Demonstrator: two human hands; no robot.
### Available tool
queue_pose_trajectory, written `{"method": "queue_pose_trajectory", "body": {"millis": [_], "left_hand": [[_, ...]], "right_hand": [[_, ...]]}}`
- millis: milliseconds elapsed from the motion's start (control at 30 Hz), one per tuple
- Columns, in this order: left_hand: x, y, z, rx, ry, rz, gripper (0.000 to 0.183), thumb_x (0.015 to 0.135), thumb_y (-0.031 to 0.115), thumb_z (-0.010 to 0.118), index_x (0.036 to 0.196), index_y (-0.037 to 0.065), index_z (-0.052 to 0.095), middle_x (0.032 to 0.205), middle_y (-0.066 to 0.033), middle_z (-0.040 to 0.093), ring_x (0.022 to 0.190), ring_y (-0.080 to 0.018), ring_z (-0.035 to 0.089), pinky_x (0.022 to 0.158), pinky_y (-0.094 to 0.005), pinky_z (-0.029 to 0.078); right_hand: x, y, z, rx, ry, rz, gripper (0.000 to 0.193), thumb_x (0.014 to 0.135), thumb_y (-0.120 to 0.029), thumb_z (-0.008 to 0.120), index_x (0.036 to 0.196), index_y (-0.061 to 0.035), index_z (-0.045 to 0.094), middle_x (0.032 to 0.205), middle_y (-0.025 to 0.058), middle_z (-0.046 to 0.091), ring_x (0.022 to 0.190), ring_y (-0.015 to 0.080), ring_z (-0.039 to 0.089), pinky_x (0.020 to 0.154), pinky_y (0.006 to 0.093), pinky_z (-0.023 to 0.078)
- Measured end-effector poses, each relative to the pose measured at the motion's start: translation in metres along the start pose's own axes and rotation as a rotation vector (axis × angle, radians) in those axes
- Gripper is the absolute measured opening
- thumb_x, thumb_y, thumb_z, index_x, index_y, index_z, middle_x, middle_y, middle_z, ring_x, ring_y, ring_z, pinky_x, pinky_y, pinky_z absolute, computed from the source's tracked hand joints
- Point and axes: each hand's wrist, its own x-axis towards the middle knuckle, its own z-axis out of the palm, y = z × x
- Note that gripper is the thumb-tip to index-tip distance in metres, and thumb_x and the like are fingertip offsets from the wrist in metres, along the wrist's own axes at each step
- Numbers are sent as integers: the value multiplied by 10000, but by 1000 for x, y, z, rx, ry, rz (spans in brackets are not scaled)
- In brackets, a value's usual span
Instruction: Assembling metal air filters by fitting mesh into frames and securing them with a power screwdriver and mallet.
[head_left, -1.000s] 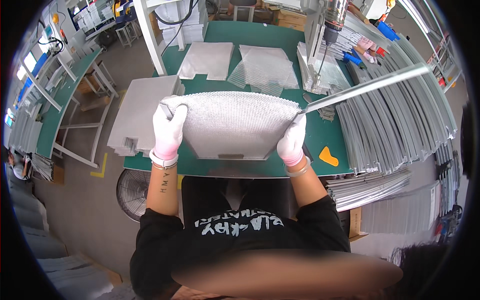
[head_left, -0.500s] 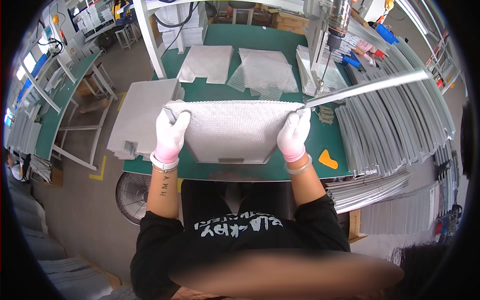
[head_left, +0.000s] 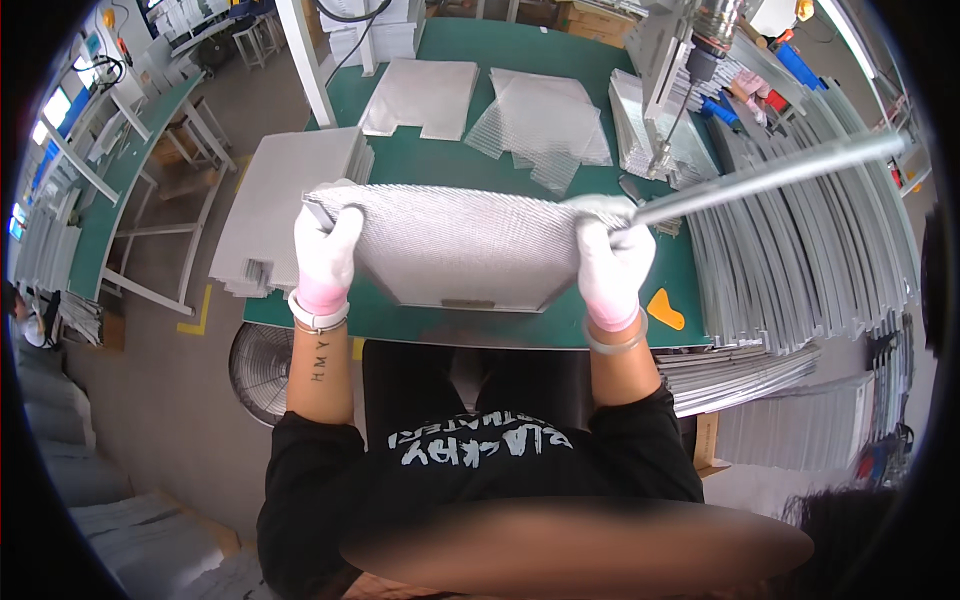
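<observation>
Both my hands wear white gloves with pink cuffs. Between them a silver mesh panel [head_left: 460,245] is held tilted over the green table, its lower edge toward me. My left hand [head_left: 327,250] is closed on the panel's upper left corner, thumb on the near face. At the upper right corner my right hand [head_left: 612,265] is closed round the panel's edge and the near end of a long metal strip [head_left: 770,180]. That strip sticks out to the upper right and is blurred. Whether it is joined to the panel there is hidden by my fingers.
Stacked panels [head_left: 290,190] stand at the left, with mesh sheets [head_left: 545,115] and a notched sheet [head_left: 420,95] at the back. An upright drill [head_left: 705,60] rises at the back right. Many metal strips [head_left: 800,240] lie on the right, near a yellow scraper [head_left: 665,310].
My hands have spread slightly apart, the right one moving right and turning at the corner. The metal strip has shifted right and blurred. The panel's top edge now slopes down toward the right.
</observation>
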Motion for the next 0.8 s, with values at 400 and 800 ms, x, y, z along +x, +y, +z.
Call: {"method": "queue_pose_trajectory", "body": {"millis": [400,800], "left_hand": [[-19,-2,8,-59,-212,165,146,854,-2,643,994,-40,660,946,-80,661,852,-149,602,785,-285,475],[-8,-12,1,7,-109,18,152,894,-13,613,1038,-33,656,972,-14,650,866,-90,570,807,-250,463]], "right_hand": [[-20,33,-21,-6,258,-48,525,829,81,654,1342,53,543,919,92,680,825,151,630,732,232,486],[29,0,-50,-225,-152,-273,669,822,-20,760,1427,4,477,991,108,711,817,163,665,751,277,538]]}}
